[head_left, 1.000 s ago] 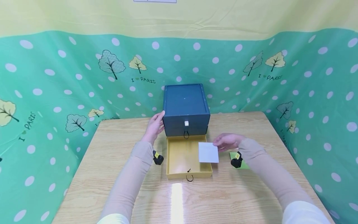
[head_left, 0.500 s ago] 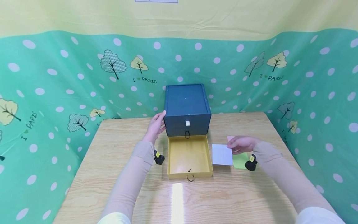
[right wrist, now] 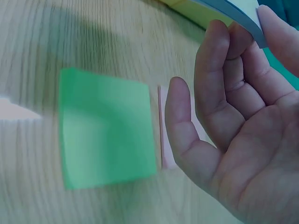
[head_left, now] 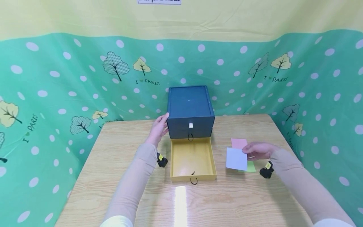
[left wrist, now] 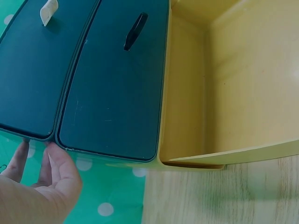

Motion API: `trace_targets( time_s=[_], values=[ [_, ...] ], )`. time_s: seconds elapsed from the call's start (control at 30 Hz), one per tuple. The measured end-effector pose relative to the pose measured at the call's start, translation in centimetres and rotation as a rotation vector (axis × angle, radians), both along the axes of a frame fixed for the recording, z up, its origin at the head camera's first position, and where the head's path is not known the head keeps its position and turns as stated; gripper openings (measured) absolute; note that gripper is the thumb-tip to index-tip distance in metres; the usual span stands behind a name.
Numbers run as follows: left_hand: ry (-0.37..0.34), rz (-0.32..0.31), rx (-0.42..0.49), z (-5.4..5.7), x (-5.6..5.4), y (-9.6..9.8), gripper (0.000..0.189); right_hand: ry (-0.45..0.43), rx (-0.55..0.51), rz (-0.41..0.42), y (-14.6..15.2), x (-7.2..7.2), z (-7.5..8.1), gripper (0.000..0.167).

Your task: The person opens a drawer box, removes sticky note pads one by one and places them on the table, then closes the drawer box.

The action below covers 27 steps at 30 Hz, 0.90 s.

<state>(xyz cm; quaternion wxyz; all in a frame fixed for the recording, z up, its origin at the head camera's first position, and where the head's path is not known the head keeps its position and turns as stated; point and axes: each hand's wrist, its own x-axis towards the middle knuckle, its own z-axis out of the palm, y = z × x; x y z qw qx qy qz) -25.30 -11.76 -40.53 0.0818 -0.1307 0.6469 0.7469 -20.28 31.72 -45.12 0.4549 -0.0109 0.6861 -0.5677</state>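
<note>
Between thumb and fingers my right hand [head_left: 260,150] pinches a pale blue sticky-note pad [head_left: 236,159], held over the table right of the drawer. Below it lie a green sticky-note pad [right wrist: 107,130] and a pink sticky-note pad [head_left: 239,142], both partly covered in the head view. My left hand [head_left: 157,129] touches the left side of a dark blue drawer cabinet [head_left: 189,102], its fingers fairly straight; some fingertips are hidden. At the cabinet's bottom, a yellow drawer [head_left: 193,157] is pulled out, with nothing seen inside.
The wooden table [head_left: 136,195] meets a green dotted curtain [head_left: 136,94] at the back and sides. A white knob [head_left: 191,125] and a black loop [head_left: 190,137] stick out from the cabinet's front. Another black loop [head_left: 194,182] hangs on the yellow drawer's front.
My right hand has carried the pale blue pad rightward, from above the yellow drawer's right edge to over the green and pink pads. The left hand stays at the cabinet.
</note>
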Motion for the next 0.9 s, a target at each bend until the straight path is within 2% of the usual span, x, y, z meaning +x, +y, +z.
trace_targets(
  time_s=[0.37, 0.7, 0.9],
  values=[
    [0.003, -0.002, 0.001, 0.1, 0.1, 0.0, 0.054, -0.022, -0.021, 0.053, 3.6, 2.0, -1.6, 0.023],
    [0.005, -0.003, 0.013, 0.0, -0.1, 0.0, 0.052, -0.031, -0.009, 0.087, 4.3, 3.3, -3.9, 0.024],
    [0.000, -0.002, 0.012, 0.0, -0.1, -0.1, 0.053, -0.025, 0.038, 0.099, 3.8, 4.3, -4.2, 0.022]
  ],
)
